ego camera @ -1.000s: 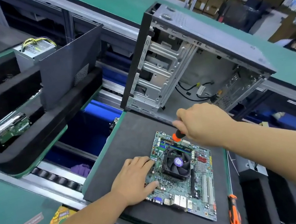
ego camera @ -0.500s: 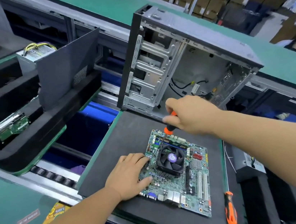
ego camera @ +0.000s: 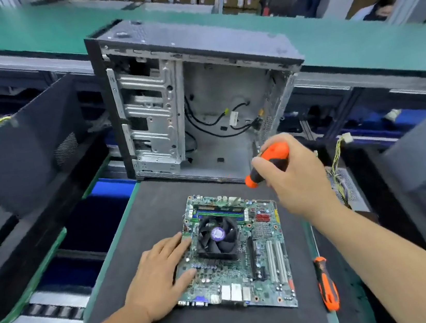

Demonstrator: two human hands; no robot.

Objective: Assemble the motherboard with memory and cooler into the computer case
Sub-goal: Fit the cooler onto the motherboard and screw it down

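A green motherboard [ego camera: 264, 271] lies flat on the black foam mat [ego camera: 147, 224], with a black fan cooler [ego camera: 217, 235] on it and memory sticks [ego camera: 220, 212] along its far edge. My left hand [ego camera: 159, 274] rests flat on the board's left edge, fingers straight. My right hand [ego camera: 293, 175] grips an orange and black screwdriver [ego camera: 269, 163] above the board's far right corner. Behind the mat stands the open computer case [ego camera: 197, 95], its side off, loose cables inside.
A second orange screwdriver [ego camera: 326, 283] lies on the mat right of the board. A black side panel [ego camera: 28, 147] leans in a foam tray at left. A power supply with yellow wires [ego camera: 339, 171] sits at right. Conveyor rails run below.
My right hand has lifted the screwdriver off the board's far edge and swung it to the right. The view has turned to face the case. The left hand stays on the board.
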